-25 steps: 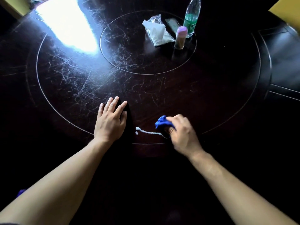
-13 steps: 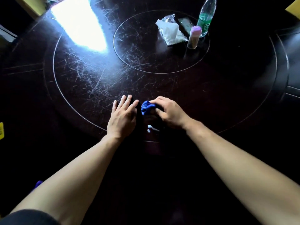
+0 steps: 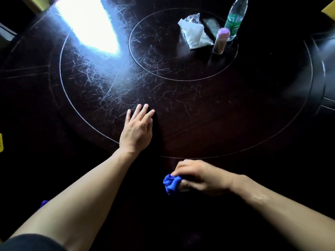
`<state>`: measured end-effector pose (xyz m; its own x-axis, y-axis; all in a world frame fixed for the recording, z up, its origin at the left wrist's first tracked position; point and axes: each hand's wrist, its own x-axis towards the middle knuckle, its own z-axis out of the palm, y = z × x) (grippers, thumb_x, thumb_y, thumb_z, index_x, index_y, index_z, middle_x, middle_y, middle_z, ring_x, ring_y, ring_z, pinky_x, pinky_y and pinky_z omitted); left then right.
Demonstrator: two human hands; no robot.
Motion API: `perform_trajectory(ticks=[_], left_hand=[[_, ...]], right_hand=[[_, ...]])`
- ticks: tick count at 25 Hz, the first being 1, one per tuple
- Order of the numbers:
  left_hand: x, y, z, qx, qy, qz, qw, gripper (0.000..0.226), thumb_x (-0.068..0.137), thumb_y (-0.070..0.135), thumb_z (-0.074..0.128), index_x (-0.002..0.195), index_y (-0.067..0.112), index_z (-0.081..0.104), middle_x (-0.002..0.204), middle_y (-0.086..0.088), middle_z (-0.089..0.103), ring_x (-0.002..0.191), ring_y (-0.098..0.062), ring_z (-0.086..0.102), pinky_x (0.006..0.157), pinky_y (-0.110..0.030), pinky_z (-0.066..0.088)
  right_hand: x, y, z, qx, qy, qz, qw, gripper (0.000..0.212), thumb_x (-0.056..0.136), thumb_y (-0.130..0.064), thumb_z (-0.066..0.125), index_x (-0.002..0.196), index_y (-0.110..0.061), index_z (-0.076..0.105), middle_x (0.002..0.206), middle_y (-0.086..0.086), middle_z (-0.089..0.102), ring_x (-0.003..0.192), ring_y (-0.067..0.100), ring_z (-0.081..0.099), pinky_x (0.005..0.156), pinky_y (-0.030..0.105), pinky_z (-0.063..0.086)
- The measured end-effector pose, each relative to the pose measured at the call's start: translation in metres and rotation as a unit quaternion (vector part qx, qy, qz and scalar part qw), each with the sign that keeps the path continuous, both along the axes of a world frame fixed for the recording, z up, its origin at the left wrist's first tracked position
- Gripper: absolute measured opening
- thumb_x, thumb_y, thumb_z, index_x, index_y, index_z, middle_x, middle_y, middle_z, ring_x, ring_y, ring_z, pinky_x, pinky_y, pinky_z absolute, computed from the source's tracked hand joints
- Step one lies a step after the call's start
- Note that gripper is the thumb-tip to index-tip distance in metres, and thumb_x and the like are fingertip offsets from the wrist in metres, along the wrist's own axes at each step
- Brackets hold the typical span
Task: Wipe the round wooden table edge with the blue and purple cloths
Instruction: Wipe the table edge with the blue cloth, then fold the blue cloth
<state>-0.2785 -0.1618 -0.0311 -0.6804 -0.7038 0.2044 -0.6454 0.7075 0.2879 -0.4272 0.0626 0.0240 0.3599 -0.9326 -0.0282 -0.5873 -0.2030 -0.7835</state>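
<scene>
Beyond left hand: bottle, tissue pack

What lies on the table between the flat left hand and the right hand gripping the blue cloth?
Nothing: the head view shows only bare dark tabletop between the left hand and the right hand bunching the blue cloth.

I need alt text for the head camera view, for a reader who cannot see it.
A right hand clutches a bunched blue cloth at the near edge of a dark, scratched round table, while the left hand rests flat on it. A bottle, small jar and tissue pack stand farther back.
</scene>
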Motion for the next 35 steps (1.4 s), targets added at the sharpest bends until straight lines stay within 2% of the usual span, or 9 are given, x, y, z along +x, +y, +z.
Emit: perform_trajectory(ticks=[3,5,7,10,14,20,24,28,35], left_hand=[[-0.002,0.003,0.001,-0.002,0.006,0.003,1.000,0.042,0.103,0.026,0.038,0.139,0.017,0.057,0.155,-0.008,0.045,0.149,-0.027,0.034,0.122,-0.054,0.022],[-0.002,0.004,0.001,-0.003,0.010,0.003,1.000,0.041,0.102,0.025,0.041,0.139,0.017,0.057,0.155,-0.008,0.045,0.149,-0.027,0.034,0.122,-0.054,0.022],[-0.002,0.004,0.000,-0.005,0.011,0.003,1.000,0.040,0.102,0.025,0.042,0.139,0.018,0.057,0.155,-0.008,0.045,0.149,-0.026,0.034,0.122,-0.054,0.022],[-0.001,0.001,0.000,-0.003,0.012,0.002,1.000,0.041,0.102,0.027,0.041,0.139,0.019,0.057,0.155,-0.008,0.045,0.149,-0.026,0.034,0.122,-0.053,0.022],[0.003,-0.004,-0.001,-0.018,0.013,-0.004,1.000,0.042,0.103,0.034,0.039,0.138,0.019,0.057,0.155,-0.008,0.045,0.148,-0.026,0.035,0.121,-0.053,0.023],[0.001,0.001,0.000,-0.007,0.002,0.002,1.000,0.043,0.103,0.038,0.041,0.139,0.020,0.056,0.156,-0.009,0.044,0.149,-0.025,0.032,0.122,-0.052,0.020],[0.002,0.000,-0.001,-0.011,0.007,0.000,1.000,0.043,0.103,0.038,0.041,0.138,0.019,0.057,0.155,-0.009,0.045,0.149,-0.027,0.033,0.122,-0.052,0.020],[0.000,-0.004,-0.001,-0.014,-0.020,-0.003,1.000,0.047,0.103,0.040,0.035,0.141,0.020,0.053,0.158,-0.009,0.041,0.150,-0.027,0.031,0.122,-0.053,0.020],[-0.012,-0.003,0.014,0.020,-0.141,-0.011,0.990,0.047,0.106,0.035,0.034,0.150,0.020,0.039,0.163,-0.012,0.028,0.151,-0.034,0.023,0.119,-0.052,0.023]], right_hand=[[-0.045,-0.019,-0.007,-0.087,-0.003,-0.157,0.984,0.032,0.097,-0.024,0.056,0.116,-0.001,0.066,0.104,0.009,0.065,0.095,0.022,0.062,0.090,0.023,0.045],[-0.074,-0.034,-0.010,-0.088,0.022,-0.319,0.943,0.027,0.093,-0.014,0.061,0.118,-0.006,0.067,0.105,0.005,0.066,0.098,0.022,0.064,0.091,0.018,0.045],[-0.078,-0.037,-0.018,-0.076,0.061,-0.389,0.916,0.026,0.093,-0.017,0.063,0.118,-0.011,0.068,0.105,0.004,0.067,0.098,0.023,0.065,0.091,0.027,0.048],[-0.033,-0.021,-0.026,-0.113,0.100,-0.274,0.950,0.032,0.092,-0.028,0.056,0.116,-0.009,0.067,0.104,0.007,0.067,0.092,0.026,0.061,0.089,0.030,0.044],[0.033,0.023,-0.027,-0.082,0.022,-0.135,0.987,0.031,0.094,-0.023,0.057,0.119,-0.006,0.063,0.106,0.009,0.063,0.092,0.021,0.056,0.089,0.030,0.046],[0.002,-0.016,-0.021,-0.052,0.055,-0.402,0.913,0.036,0.092,-0.033,0.055,0.120,-0.012,0.066,0.106,0.004,0.065,0.091,0.025,0.058,0.089,0.040,0.048],[0.029,-0.018,-0.029,-0.113,0.116,-0.293,0.942,0.038,0.090,-0.029,0.051,0.118,-0.009,0.065,0.104,0.008,0.064,0.086,0.028,0.056,0.085,0.039,0.048],[0.053,0.011,-0.029,-0.105,0.046,-0.207,0.972,0.033,0.089,-0.016,0.065,0.121,-0.006,0.064,0.106,0.008,0.064,0.088,0.023,0.054,0.087,0.028,0.045],[0.075,0.072,-0.019,-0.045,-0.048,-0.479,0.875,0.040,0.092,-0.046,0.061,0.119,-0.017,0.065,0.105,-0.005,0.061,0.100,0.011,0.061,0.092,0.030,0.051]])
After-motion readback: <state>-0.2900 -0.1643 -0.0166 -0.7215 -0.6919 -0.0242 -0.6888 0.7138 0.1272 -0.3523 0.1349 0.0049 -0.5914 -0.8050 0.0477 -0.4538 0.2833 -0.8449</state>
